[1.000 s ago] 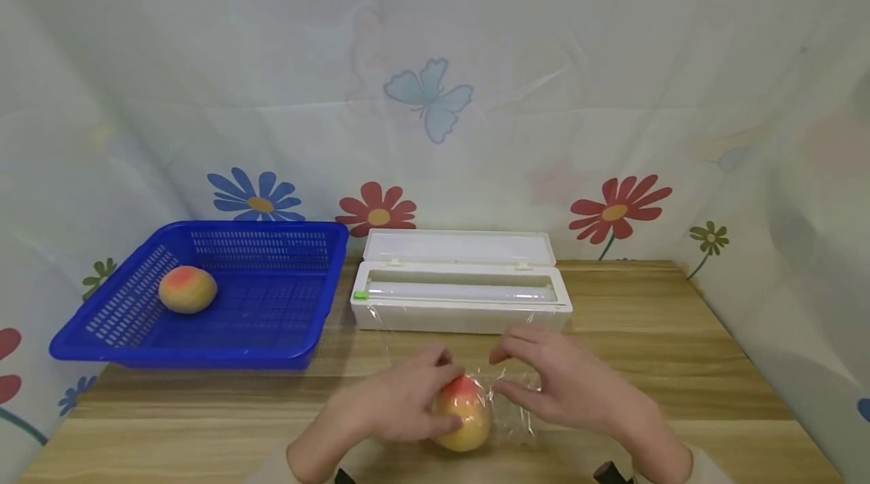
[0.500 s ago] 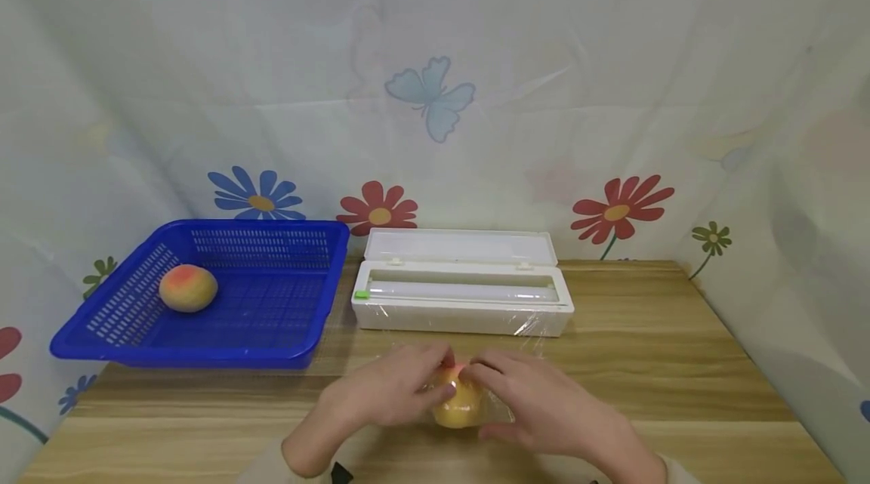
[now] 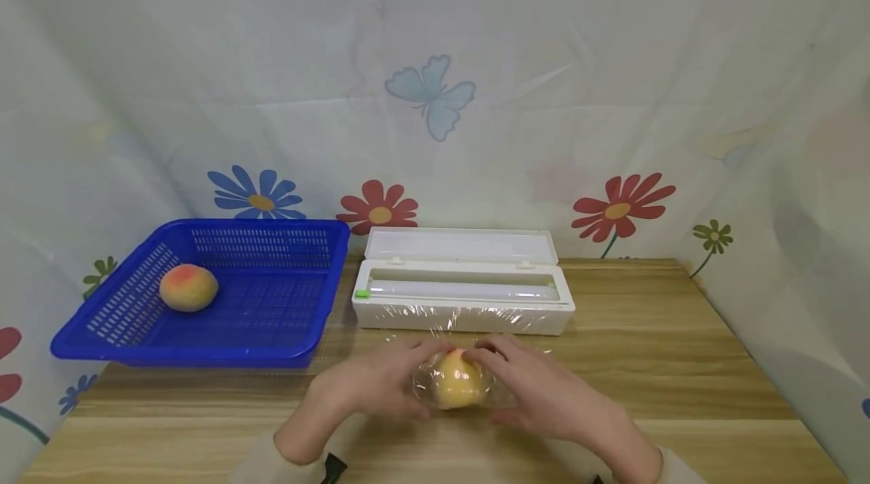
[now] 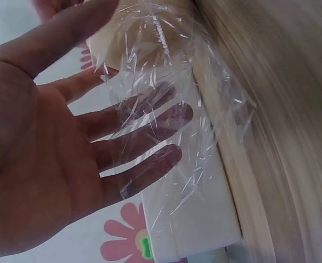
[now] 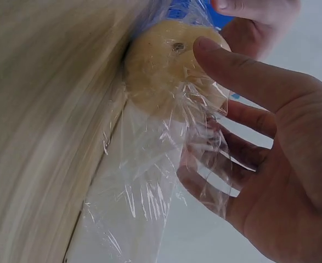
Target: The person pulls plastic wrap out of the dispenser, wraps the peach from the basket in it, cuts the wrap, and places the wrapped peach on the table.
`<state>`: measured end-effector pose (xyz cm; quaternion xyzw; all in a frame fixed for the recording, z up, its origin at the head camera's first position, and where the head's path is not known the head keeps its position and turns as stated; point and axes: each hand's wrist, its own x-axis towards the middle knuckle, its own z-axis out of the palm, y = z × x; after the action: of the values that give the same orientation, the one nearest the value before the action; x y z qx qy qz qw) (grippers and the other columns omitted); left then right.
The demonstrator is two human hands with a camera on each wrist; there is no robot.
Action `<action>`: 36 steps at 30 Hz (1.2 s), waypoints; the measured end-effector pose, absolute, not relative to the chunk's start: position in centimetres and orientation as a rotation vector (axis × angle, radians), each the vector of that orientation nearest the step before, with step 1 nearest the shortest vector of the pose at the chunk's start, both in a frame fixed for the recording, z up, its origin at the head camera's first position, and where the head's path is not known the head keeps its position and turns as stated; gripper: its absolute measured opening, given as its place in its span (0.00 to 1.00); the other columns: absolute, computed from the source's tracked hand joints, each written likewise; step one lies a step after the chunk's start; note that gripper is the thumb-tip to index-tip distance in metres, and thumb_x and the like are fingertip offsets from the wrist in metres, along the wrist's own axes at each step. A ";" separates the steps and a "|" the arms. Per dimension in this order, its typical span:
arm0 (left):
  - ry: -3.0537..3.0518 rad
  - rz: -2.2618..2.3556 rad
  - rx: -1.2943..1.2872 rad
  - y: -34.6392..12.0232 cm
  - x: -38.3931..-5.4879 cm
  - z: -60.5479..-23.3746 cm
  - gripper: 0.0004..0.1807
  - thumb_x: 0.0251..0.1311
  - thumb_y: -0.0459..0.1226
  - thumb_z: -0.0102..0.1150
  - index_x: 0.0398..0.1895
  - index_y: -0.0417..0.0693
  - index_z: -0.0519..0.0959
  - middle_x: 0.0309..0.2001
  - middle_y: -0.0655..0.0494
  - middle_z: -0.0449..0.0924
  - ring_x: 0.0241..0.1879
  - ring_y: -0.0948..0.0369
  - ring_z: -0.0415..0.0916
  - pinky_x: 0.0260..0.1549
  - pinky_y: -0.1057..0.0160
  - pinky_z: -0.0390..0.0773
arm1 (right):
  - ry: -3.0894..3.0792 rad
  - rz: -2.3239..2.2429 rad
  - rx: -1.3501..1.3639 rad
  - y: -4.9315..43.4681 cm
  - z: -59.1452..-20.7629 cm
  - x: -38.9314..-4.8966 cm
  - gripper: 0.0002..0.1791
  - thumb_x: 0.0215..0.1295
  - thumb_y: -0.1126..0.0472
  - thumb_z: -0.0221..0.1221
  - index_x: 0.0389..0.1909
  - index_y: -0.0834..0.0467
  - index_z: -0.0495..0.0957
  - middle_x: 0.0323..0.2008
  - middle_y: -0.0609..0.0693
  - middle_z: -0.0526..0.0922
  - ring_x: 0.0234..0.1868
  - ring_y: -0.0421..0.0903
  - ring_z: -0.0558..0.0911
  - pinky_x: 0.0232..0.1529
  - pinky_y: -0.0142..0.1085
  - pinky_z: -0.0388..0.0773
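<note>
A yellow peach with a red blush (image 3: pixel 458 384) lies on the table, with clear plastic wrap (image 5: pixel 144 192) around it and spread at its sides. My left hand (image 3: pixel 384 382) is at its left, fingers spread and nearly straight behind the loose film in the left wrist view; the index finger reaches the top of the peach. At the other side, my right hand (image 3: pixel 544 393) has its fingers loosely bent, its index fingertip at the top. In the right wrist view its thumb (image 5: pixel 243 74) lies over the peach. Film runs toward the white wrap dispenser (image 3: pixel 462 318).
Behind the hands the dispenser's lid (image 3: pixel 462 245) stands raised, with a film roll (image 3: pixel 462 290) inside and a green slider (image 3: pixel 362 294) at the left. A blue basket (image 3: pixel 238 356) at the left holds another peach (image 3: pixel 189 288). A floral curtain (image 3: pixel 476 167) backs the wooden table (image 3: pixel 646 333).
The peach has moved away from me, toward the dispenser, with the film gathering around it. My right hand has come from the loose film to the peach; my left hand has spread its thumb away.
</note>
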<state>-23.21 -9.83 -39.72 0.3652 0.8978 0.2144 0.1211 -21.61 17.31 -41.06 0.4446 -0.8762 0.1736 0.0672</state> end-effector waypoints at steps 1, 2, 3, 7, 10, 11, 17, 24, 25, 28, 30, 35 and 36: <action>2.615 0.630 1.072 -9.9 -23.3 -39.7 0.47 0.51 0.39 0.80 0.74 0.57 0.66 0.64 0.56 0.75 0.62 0.58 0.73 0.61 0.54 0.74 | -2.645 0.511 1.334 17.4 -41.1 -21.6 0.44 0.47 0.55 0.82 0.67 0.55 0.73 0.60 0.45 0.74 0.59 0.44 0.76 0.59 0.47 0.76; 2.604 0.648 1.088 -9.8 -23.4 -39.8 0.46 0.52 0.38 0.80 0.74 0.56 0.66 0.64 0.56 0.75 0.61 0.58 0.73 0.61 0.54 0.74 | -2.649 0.499 1.326 17.4 -41.2 -21.7 0.45 0.47 0.55 0.82 0.67 0.55 0.73 0.60 0.46 0.75 0.60 0.45 0.76 0.60 0.48 0.75; 2.598 0.659 1.080 -9.9 -23.4 -39.8 0.46 0.53 0.36 0.79 0.75 0.53 0.65 0.63 0.55 0.76 0.61 0.58 0.74 0.61 0.54 0.74 | -2.656 0.482 1.317 17.4 -41.2 -21.7 0.46 0.46 0.55 0.82 0.68 0.56 0.72 0.61 0.46 0.74 0.61 0.46 0.75 0.61 0.49 0.74; 2.625 0.685 1.030 -10.1 -23.8 -40.1 0.37 0.59 0.33 0.72 0.70 0.48 0.67 0.58 0.51 0.81 0.56 0.56 0.78 0.56 0.55 0.77 | -2.684 0.447 1.299 17.6 -41.3 -21.9 0.48 0.46 0.58 0.82 0.70 0.58 0.70 0.64 0.49 0.74 0.63 0.49 0.74 0.62 0.51 0.73; 2.663 0.659 0.997 -10.5 -24.0 -40.3 0.29 0.61 0.32 0.70 0.64 0.48 0.69 0.55 0.48 0.82 0.53 0.54 0.80 0.53 0.53 0.79 | -2.696 0.442 1.300 17.6 -41.4 -22.0 0.48 0.48 0.61 0.80 0.72 0.58 0.68 0.65 0.51 0.73 0.63 0.51 0.74 0.60 0.51 0.75; 2.674 0.641 0.999 -10.6 -24.1 -40.4 0.28 0.61 0.33 0.70 0.63 0.49 0.70 0.55 0.48 0.82 0.53 0.54 0.80 0.53 0.53 0.79 | -2.696 0.448 1.297 17.7 -41.5 -22.0 0.49 0.48 0.63 0.80 0.72 0.57 0.68 0.65 0.52 0.73 0.63 0.51 0.74 0.60 0.50 0.75; 2.664 0.598 0.973 -11.2 -24.7 -40.7 0.30 0.62 0.35 0.71 0.66 0.55 0.72 0.57 0.52 0.80 0.55 0.58 0.77 0.55 0.53 0.78 | -2.719 0.491 1.234 17.9 -42.1 -22.2 0.56 0.45 0.73 0.77 0.76 0.48 0.64 0.63 0.53 0.72 0.60 0.52 0.76 0.55 0.50 0.78; 2.631 0.629 0.935 -11.9 -25.1 -40.8 0.33 0.62 0.41 0.72 0.69 0.53 0.70 0.50 0.54 0.82 0.48 0.60 0.79 0.50 0.53 0.79 | -2.791 0.456 1.129 18.1 -42.5 -22.5 0.56 0.46 0.72 0.75 0.78 0.50 0.61 0.61 0.54 0.74 0.60 0.54 0.75 0.58 0.58 0.72; 2.627 0.628 0.922 -11.9 -25.2 -40.8 0.32 0.62 0.42 0.72 0.68 0.52 0.71 0.49 0.55 0.82 0.48 0.60 0.78 0.50 0.53 0.79 | -2.796 0.471 1.119 18.1 -42.5 -22.6 0.54 0.46 0.73 0.75 0.77 0.52 0.63 0.60 0.55 0.74 0.60 0.54 0.75 0.59 0.57 0.73; 2.610 0.620 0.880 -12.2 -25.3 -40.8 0.29 0.63 0.45 0.71 0.65 0.53 0.74 0.47 0.60 0.81 0.45 0.62 0.77 0.49 0.53 0.79 | -2.825 0.519 1.081 18.3 -42.6 -22.8 0.46 0.48 0.74 0.73 0.71 0.58 0.69 0.59 0.57 0.73 0.59 0.54 0.75 0.57 0.51 0.77; 2.607 0.612 0.863 -12.3 -25.4 -40.8 0.27 0.63 0.47 0.71 0.63 0.53 0.76 0.48 0.61 0.81 0.46 0.63 0.76 0.50 0.53 0.78 | -2.845 0.498 1.050 18.4 -42.6 -22.9 0.41 0.49 0.73 0.73 0.68 0.61 0.71 0.58 0.57 0.74 0.59 0.54 0.74 0.58 0.51 0.76; 2.611 0.609 0.845 -12.5 -25.5 -40.9 0.28 0.63 0.49 0.70 0.65 0.54 0.76 0.44 0.63 0.81 0.42 0.64 0.76 0.47 0.54 0.79 | -2.896 0.422 1.049 19.1 -42.2 -22.9 0.33 0.49 0.68 0.76 0.59 0.61 0.77 0.52 0.52 0.80 0.55 0.54 0.78 0.57 0.54 0.75; 2.613 0.608 0.842 -12.5 -25.6 -40.9 0.28 0.63 0.50 0.70 0.65 0.54 0.76 0.42 0.64 0.80 0.41 0.64 0.76 0.46 0.55 0.79 | -2.909 0.420 1.056 19.3 -42.1 -22.9 0.32 0.49 0.67 0.77 0.57 0.60 0.78 0.51 0.51 0.81 0.54 0.54 0.79 0.56 0.55 0.75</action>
<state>-25.58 -12.51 -40.89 0.2955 0.9167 0.2131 0.1641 -22.88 19.26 -42.09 0.3381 -0.9314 0.1346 0.0090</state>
